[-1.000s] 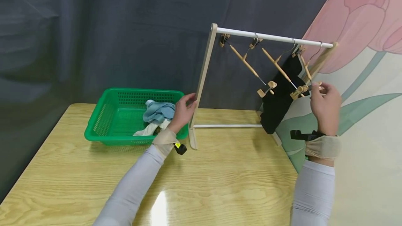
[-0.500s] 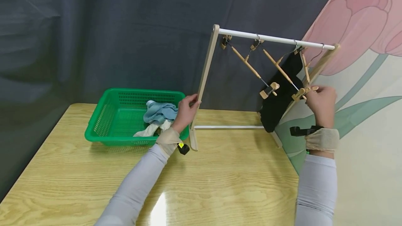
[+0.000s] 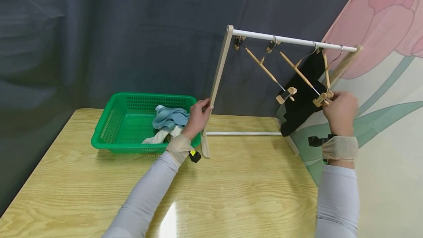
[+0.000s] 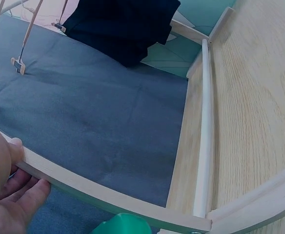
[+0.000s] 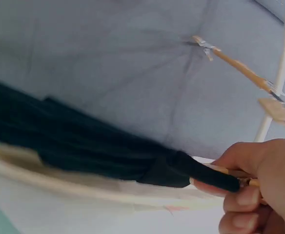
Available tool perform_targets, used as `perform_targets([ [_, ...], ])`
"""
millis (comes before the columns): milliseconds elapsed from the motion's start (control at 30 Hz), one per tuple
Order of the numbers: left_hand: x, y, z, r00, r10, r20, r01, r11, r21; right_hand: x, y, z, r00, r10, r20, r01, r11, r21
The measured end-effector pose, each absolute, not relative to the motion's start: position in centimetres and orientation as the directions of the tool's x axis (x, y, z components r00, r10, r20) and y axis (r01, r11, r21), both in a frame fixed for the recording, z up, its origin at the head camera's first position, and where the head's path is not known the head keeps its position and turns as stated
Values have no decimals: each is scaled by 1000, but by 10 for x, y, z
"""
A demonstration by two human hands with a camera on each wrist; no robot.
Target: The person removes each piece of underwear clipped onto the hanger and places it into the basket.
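My left hand [image 3: 198,118] holds the left wooden post [image 3: 220,69] of a small clothes rack; in the left wrist view its thumb and fingers [image 4: 34,195] lie on either side of the post. A black garment [image 3: 299,115] hangs from the rightmost clip hanger [image 3: 326,71] on the white top rail [image 3: 294,40]. At that hanger's near end, my right hand [image 3: 342,111] pinches the clip with a corner of the black cloth [image 5: 201,170] at it. The fingers cover much of the clip in the right wrist view.
Two more wooden clip hangers, a left one [image 3: 262,67] and a middle one [image 3: 299,72], hang with nothing on them. Left of the rack stands a green basket [image 3: 99,135] holding blue cloth [image 3: 170,117] and white cloth [image 3: 155,137]. A flowered wall panel [image 3: 390,17] borders the right side.
My right hand moved a little left and its fingers closed in at the clip. The rightmost hanger swung with it, shifting the black garment. My left fingers drew in on the post.
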State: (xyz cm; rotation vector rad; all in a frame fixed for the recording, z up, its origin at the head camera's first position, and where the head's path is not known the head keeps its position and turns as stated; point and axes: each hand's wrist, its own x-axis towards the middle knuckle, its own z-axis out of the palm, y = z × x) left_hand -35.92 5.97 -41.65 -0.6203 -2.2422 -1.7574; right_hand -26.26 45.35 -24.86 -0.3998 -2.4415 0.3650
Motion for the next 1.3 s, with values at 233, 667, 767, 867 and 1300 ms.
perform_targets([
  [233, -357, 60, -415, -888, 182, 422, 453, 197, 869, -257, 453, -252, -727, 268, 632, 164, 962, -219],
  [667, -355, 59, -415, -889, 179, 421, 452, 203, 869, -245, 445, -254, -623, 336, 706, 143, 937, -319],
  [767, -355, 59, -415, -890, 183, 417, 449, 205, 869, -237, 442, -258, -602, 321, 731, 133, 943, -304],
  [867, -355, 59, -414, -892, 185, 412, 445, 204, 872, -229, 439, -266, -593, 293, 750, 111, 952, -284],
  [1300, -355, 59, -413, -900, 190, 392, 426, 202, 882, -199, 421, -326, -625, 242, 743, 52, 962, -269],
])
